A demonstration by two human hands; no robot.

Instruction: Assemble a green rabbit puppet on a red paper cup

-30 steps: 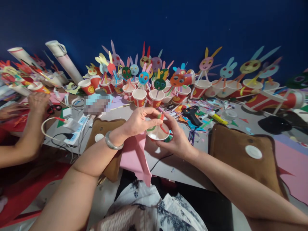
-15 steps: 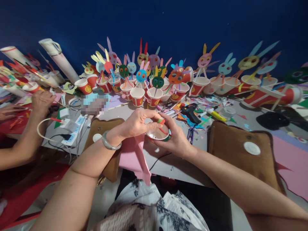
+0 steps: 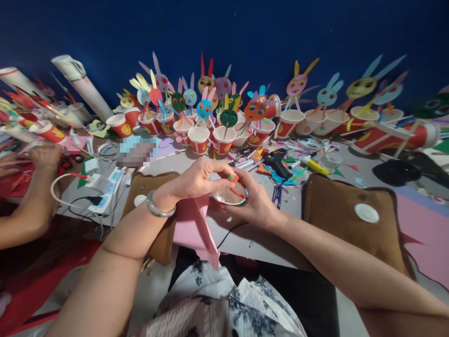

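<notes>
A paper cup [image 3: 229, 198] is tipped so that its open mouth faces me, above the front of the table. My right hand [image 3: 255, 200] wraps round its right side, fingers along the rim. My left hand [image 3: 202, 179] reaches over the cup from the left; its thumb and forefinger pinch a small red and green paper piece [image 3: 233, 178] at the cup's far rim. A red strip [image 3: 238, 192] curves down inside the cup from there. Beneath my left hand hangs a folded pink paper sheet [image 3: 194, 224]. The cup's outer side is mostly hidden.
Several paper cups with rabbit-faced figures [image 3: 204, 109] line the back by the blue wall. A black glue gun [image 3: 278, 161] lies among paper scraps. Brown cushions [image 3: 335, 224] flank my hands. A power strip [image 3: 105, 192] with cables is at left, beside another person's hand [image 3: 44, 157].
My hands keep nearly the same hold on the cup and the small paper piece. At left, the other person's hand has shifted left, and black-handled scissors now show beside it.
</notes>
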